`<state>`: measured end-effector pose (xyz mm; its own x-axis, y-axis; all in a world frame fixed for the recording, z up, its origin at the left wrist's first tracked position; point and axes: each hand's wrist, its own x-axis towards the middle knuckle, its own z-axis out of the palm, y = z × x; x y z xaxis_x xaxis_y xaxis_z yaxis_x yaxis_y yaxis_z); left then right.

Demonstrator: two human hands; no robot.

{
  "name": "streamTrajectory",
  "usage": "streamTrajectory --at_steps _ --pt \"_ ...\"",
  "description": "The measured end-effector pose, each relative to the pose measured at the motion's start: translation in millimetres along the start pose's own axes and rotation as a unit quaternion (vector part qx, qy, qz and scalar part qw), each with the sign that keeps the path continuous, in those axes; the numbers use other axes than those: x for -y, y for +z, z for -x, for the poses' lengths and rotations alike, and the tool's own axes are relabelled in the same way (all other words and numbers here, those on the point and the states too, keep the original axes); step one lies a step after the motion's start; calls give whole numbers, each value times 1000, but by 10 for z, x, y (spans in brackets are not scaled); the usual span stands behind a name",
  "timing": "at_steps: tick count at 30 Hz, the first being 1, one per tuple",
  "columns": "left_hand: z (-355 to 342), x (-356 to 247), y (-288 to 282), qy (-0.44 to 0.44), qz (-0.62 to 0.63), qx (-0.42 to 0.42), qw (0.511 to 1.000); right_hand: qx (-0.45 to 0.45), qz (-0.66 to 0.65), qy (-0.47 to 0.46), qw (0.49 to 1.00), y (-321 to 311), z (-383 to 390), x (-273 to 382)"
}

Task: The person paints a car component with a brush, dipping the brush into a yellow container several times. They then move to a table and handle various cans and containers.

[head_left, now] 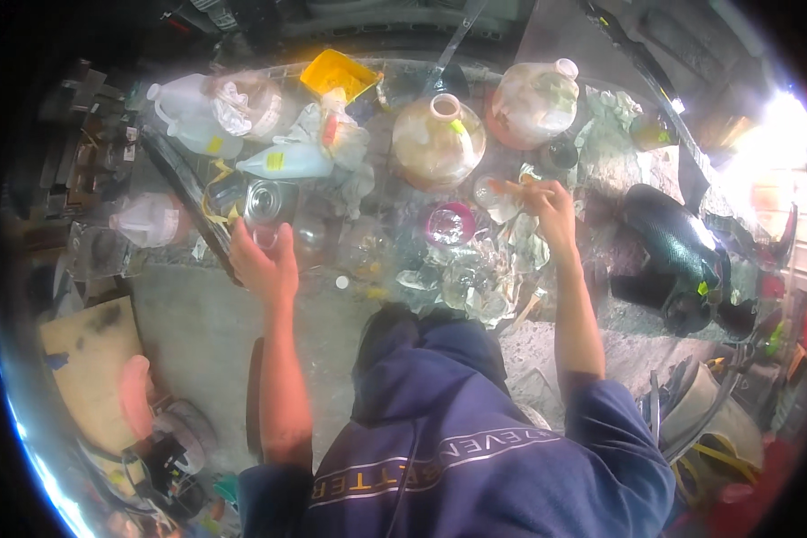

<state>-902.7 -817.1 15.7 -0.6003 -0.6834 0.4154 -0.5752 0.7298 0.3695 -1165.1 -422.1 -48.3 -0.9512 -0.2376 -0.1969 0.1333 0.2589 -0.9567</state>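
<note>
My left hand point(265, 262) is at the near left of the cluttered table, thumb and fingers spread apart. Just beyond it stands a shiny round metal tin point(264, 202), and a clear cup point(265, 236) shows beside the fingertips. My right hand point(549, 204) reaches in from the right with its fingers bent together at the rim of a small clear plastic cup point(493, 195). Left of that cup sits a pink-rimmed cup point(449, 223). Crumpled clear plastic and paper point(475, 280) lie between my hands, near the table's front edge.
Two large round jugs point(438, 148) point(533, 103) stand at the back. White plastic bottles point(287, 161) point(146, 220) lie at the left, with a yellow tray point(339, 74) behind. A glossy black carbon-weave part point(668, 242) rests at the right. A dark bar point(188, 202) slants along the left.
</note>
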Motion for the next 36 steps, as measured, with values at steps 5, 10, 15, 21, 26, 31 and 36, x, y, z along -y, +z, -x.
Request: streamTrajectory --at_steps 5,10,15,21,26,31,36 --pt "-7 -41 -6 -3 3 1 1000 -72 156 -100 980 238 -268 140" --pt "-26 -85 -18 -27 26 16 999 4 267 -219 939 432 -666 -409" --pt "-2 -88 -43 -21 20 17 999 46 287 -198 936 393 -629 -389" --pt "-19 -60 -3 -9 3 -1 1000 88 337 -196 917 173 -584 -332" --pt "5 -26 -10 4 -6 -4 1000 17 274 -179 945 -96 -241 14" --pt "4 -17 29 7 13 -10 1000 -199 62 -71 976 -693 187 40" --pt "4 52 -5 11 -8 -8 1000 -256 -142 36 955 -883 408 -334"
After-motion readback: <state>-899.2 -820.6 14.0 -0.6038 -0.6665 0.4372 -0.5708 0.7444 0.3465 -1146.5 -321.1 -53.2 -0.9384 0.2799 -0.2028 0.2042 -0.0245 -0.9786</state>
